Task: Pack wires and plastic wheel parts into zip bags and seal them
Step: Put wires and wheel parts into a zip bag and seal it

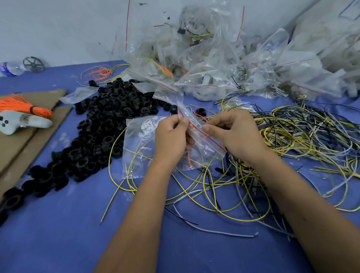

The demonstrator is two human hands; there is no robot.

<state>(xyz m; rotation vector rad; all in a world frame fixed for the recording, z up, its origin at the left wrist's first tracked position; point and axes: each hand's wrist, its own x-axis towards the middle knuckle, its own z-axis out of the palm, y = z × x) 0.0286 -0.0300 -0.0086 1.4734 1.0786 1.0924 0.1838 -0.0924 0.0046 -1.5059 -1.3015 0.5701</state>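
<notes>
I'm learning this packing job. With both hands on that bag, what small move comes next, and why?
Probably pull the bag's mouth apart: the left hand and right hand both pinch its red-striped top edge, and the black wheel parts lie unpacked beside it.

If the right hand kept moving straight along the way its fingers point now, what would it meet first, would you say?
The right hand points leftward and already pinches the zip bag along its red strip. Straight on, it would probably meet the left hand, which holds the same bag, though depth is hard to judge.
</notes>
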